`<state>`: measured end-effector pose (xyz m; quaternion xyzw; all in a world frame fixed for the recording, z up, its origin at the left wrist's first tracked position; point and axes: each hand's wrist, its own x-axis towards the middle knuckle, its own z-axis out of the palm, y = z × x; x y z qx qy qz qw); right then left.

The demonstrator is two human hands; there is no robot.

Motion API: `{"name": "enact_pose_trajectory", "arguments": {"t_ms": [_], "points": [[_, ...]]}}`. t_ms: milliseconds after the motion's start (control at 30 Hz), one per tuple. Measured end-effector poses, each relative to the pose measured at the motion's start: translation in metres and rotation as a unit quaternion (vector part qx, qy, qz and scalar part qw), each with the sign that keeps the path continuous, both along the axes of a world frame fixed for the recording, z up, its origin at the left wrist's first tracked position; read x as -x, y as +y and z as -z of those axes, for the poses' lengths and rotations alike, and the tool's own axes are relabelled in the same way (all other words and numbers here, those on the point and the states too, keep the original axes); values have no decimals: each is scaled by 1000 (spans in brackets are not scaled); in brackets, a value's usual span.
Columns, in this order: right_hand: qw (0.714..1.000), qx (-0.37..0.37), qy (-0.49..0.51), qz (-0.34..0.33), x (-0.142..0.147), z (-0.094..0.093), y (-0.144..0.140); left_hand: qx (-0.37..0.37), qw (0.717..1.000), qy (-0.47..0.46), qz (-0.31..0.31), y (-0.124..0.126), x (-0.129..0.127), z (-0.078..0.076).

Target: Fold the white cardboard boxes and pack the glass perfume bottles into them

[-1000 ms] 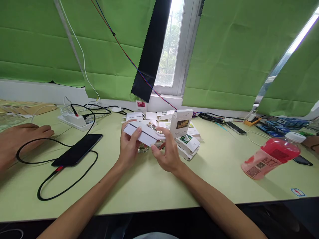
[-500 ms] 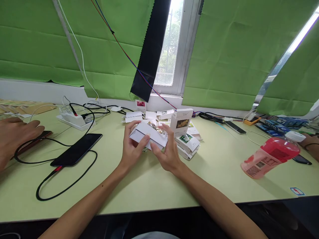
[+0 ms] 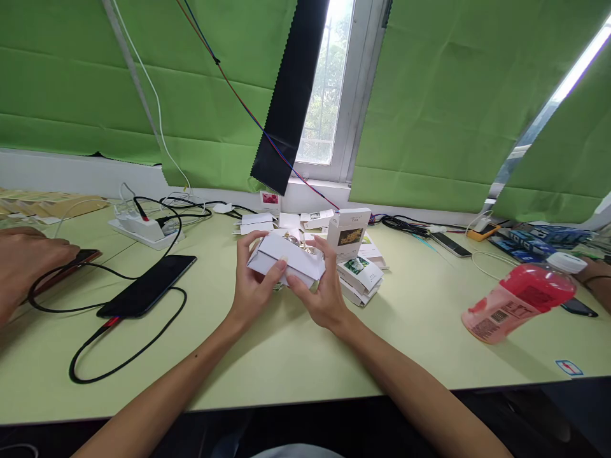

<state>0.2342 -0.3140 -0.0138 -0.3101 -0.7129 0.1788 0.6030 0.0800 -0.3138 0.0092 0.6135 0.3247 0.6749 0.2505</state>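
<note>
Between my two hands a small white cardboard box (image 3: pixel 281 254) is held tilted above the table. My left hand (image 3: pixel 254 277) grips its left end, thumb on the near face. My right hand (image 3: pixel 321 289) holds the right end, with its thumb on the lower near edge. Shiny gold-coloured metal pieces (image 3: pixel 292 238) show just behind the box; their kind is too small to tell. Right of my right hand stands an upright white box with a yellow flower picture (image 3: pixel 350 236). In front of it lies a small stack of white flower-printed boxes (image 3: pixel 360 273).
More white boxes (image 3: pixel 256 223) lie at the back. A black phone (image 3: pixel 147 287) with a cable lies left, near a white power strip (image 3: pixel 143 229). Another person's hand (image 3: pixel 35 257) is at far left. A pink drink bottle (image 3: pixel 518 296) leans at right; another person's hand shows behind it.
The near panel of the white box has shifted slightly under my thumbs, its right edge now sticking out a little more. Both hands stay in nearly the same place.
</note>
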Motion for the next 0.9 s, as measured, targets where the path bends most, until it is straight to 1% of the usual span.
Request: {"name": "enact_pose_trajectory", "arguments": {"t_ms": [333,567,700,900], "points": [[1000,-20,-7,-10,-1,-4,-1,38,998,-23,32,4,4,7],[999,-43,-31,-6,-1,-3,2,48,997,-44,52,5,4,6],[998,-58,-39,-5,-1,-4,4,55,996,-43,53,4,4,6],[997,-60,-47,-14,-1,-3,5,54,996,-37,56,4,4,5]]}}
